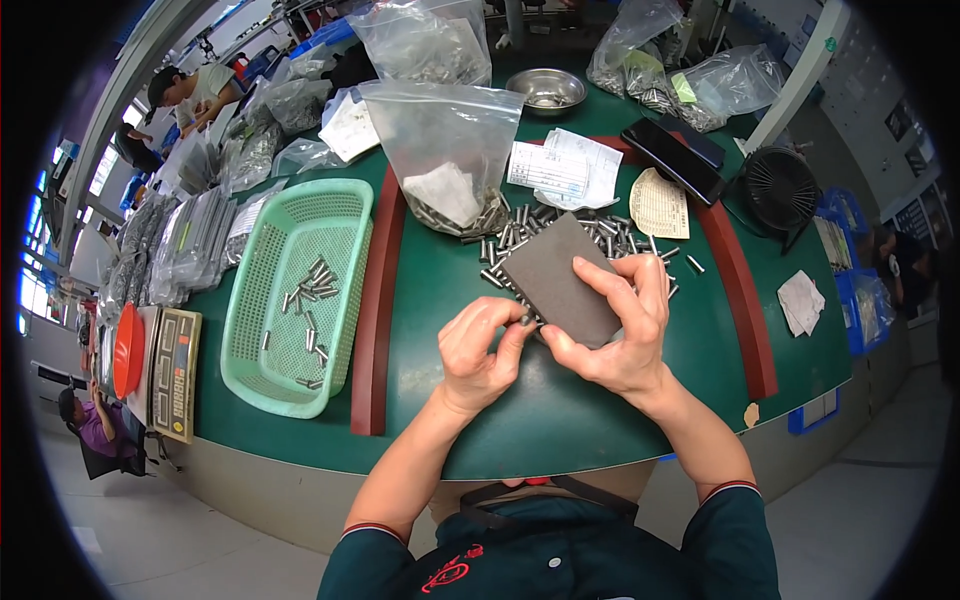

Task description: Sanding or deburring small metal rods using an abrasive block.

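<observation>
My right hand (635, 325) grips a flat, grey-brown sanding block (562, 272), thumb at its lower edge and fingers over its face. Close against the block's lower left corner, my left hand (478, 352) pinches a small metal pin (526, 320) between thumb and forefinger; most of the pin is hidden. Behind and around the block lies a loose pile of short silvery metal pins (612, 238) on the green table (600, 425). To the left, a light green plastic basket (236, 335) contains several more pins.
Two dark red bars (372, 350) (738, 300) flank the work area. Beyond the pile stand a clear bag of pins (440, 150), papers (560, 170), a steel bowl (547, 88) and a black phone (672, 160). A fan (778, 195) is far right, a scale (175, 375) far left.
</observation>
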`<state>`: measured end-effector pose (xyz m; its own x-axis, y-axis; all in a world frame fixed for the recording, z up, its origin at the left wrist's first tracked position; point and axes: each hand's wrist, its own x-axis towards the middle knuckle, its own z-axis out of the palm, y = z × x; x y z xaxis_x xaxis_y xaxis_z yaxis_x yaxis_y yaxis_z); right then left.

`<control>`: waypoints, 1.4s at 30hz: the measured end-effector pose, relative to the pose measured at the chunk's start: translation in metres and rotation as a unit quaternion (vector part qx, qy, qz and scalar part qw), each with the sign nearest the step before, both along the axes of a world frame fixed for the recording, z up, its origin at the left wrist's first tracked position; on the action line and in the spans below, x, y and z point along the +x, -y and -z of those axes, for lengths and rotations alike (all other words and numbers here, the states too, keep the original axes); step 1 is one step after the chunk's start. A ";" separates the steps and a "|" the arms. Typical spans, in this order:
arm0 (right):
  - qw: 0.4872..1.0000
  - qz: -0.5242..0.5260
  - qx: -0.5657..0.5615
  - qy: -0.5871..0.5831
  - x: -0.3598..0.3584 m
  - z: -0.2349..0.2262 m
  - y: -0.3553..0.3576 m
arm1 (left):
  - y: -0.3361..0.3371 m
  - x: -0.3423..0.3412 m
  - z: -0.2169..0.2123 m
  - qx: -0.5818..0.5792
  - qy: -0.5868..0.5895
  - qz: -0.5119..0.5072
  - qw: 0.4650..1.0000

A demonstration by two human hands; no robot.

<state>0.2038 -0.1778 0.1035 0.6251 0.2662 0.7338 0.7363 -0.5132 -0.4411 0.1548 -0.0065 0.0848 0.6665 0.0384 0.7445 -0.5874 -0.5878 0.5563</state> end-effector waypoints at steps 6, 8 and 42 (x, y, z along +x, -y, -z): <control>1.000 -0.023 0.013 0.010 -0.001 0.002 -0.001 | 0.001 0.001 -0.001 -0.008 -0.009 -0.046 0.999; 1.000 -0.002 0.027 -0.013 -0.001 0.002 -0.001 | 0.002 0.001 -0.001 -0.012 0.014 -0.022 1.000; 0.996 -0.036 0.069 -0.053 0.003 0.006 0.005 | 0.000 0.001 0.005 -0.056 0.005 -0.042 0.998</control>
<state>0.2069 -0.1825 0.0980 0.6834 0.2148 0.6977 0.7149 -0.3903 -0.5801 0.1562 -0.0066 0.0794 0.6502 0.1775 0.7388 -0.5440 -0.5701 0.6157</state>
